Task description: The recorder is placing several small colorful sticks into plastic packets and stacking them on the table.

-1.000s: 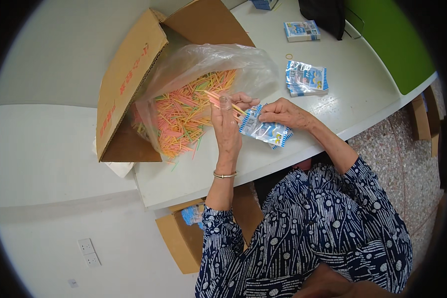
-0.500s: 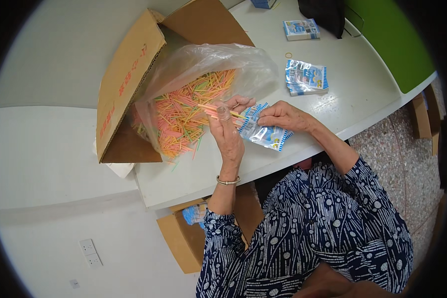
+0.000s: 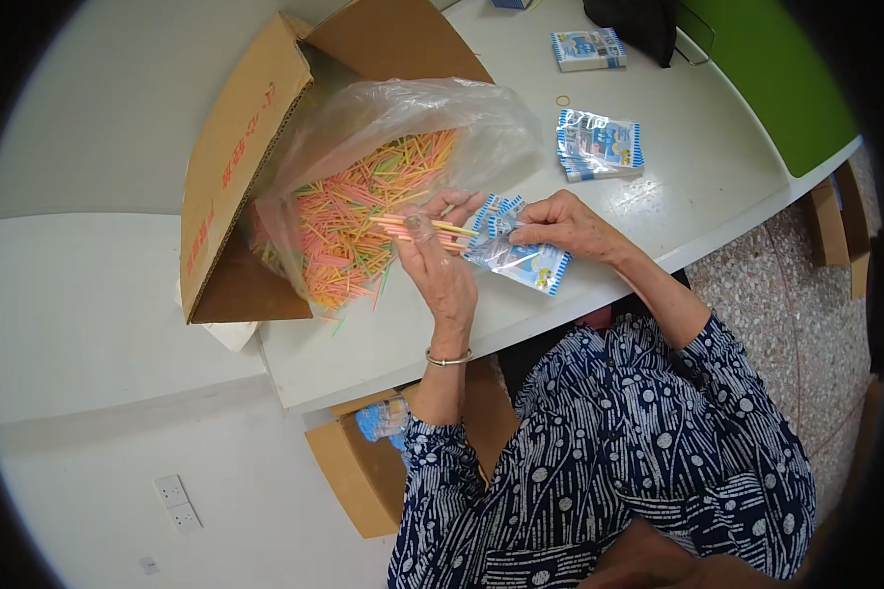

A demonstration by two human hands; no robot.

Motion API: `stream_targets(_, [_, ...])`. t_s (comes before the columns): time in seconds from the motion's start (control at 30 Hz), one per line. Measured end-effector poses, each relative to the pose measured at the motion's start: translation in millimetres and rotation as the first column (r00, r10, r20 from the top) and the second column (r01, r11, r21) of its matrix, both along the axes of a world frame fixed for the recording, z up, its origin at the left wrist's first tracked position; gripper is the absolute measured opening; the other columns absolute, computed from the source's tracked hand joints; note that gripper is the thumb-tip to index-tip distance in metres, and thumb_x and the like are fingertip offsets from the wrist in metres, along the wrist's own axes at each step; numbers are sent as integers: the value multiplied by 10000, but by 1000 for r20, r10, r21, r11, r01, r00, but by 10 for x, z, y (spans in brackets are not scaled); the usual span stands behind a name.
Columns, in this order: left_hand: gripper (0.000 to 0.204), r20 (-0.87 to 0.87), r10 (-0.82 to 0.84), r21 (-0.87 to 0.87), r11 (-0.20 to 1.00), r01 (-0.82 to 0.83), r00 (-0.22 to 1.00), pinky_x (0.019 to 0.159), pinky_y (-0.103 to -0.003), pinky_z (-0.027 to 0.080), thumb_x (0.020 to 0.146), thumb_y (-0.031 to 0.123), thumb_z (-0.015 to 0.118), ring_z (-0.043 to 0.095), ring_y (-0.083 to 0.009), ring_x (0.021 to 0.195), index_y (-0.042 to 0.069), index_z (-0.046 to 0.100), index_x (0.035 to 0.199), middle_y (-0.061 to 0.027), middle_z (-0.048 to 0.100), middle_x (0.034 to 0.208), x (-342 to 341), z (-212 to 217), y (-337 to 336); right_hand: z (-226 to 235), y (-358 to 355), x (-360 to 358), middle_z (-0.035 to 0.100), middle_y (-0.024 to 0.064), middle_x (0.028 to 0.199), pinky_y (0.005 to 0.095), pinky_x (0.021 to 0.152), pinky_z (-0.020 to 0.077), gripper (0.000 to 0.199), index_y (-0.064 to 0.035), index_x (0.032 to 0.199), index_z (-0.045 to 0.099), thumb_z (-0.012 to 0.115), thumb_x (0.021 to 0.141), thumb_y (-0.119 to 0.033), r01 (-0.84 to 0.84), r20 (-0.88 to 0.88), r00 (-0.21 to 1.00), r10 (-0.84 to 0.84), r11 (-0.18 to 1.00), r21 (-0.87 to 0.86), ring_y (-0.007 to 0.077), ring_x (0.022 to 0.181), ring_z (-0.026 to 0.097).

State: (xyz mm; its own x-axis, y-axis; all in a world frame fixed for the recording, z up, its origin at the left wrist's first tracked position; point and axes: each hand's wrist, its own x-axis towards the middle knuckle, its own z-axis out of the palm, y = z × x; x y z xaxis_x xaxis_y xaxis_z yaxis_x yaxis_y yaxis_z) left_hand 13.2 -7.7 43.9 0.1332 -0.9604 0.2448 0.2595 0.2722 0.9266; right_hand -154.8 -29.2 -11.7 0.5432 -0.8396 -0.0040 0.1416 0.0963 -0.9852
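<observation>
Between the thumb and fingers of my left hand lies a small bundle of thin pink and yellow sticks. My right hand pinches a small blue-and-white printed plastic packet beside it. The sticks' right ends meet the packet's edge; I cannot tell whether any are inside it. Just beyond my left hand, a heap of loose coloured sticks fills a clear plastic bag, which spills from a cardboard box tipped on its side.
A stack of similar packets rests on the white table, with another stack farther back. Near them lie a rubber band and a black cloth item. Below the table's front edge stands an open carton with blue packets.
The view has shifted slightly, so the table things sit a little farther left and up. My left hand and its sticks have tilted a little against the packet; both holds stay the same.
</observation>
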Motion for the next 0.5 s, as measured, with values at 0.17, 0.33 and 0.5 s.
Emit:
stream_targets(0.17, [341, -27, 26, -8, 1000, -27, 999, 838, -407, 500, 989, 338, 373, 630, -339, 916, -2, 377, 1009, -192, 559, 983, 33, 27, -33, -90, -40, 6, 586, -28, 647, 196, 503, 369, 238, -17, 758, 671, 645, 853, -233, -45, 3, 999, 45, 998, -33, 4, 578, 478])
stream_targets(0.33, [356, -18, 2, -4, 1000, -2, 1000, 837, -402, 499, 988, 350, 375, 631, -336, 914, -5, 377, 1017, -191, 559, 984, 41, 27, -45, 24, -12, 12, 596, -24, 665, 195, 522, 395, 214, -12, 846, 697, 650, 854, -220, -117, 5, 993, 117, 993, -19, 5, 593, 485])
stream_targets(0.5, [325, -6, 19, 2, 1000, -19, 1000, 847, -403, 494, 993, 338, 361, 629, -334, 918, 13, 359, 979, -189, 560, 980, -7, 36, -47, -45, -28, -7, 602, -19, 670, 200, 522, 402, 217, -6, 855, 696, 651, 855, -218, -110, 6, 994, 111, 993, -28, 9, 587, 489])
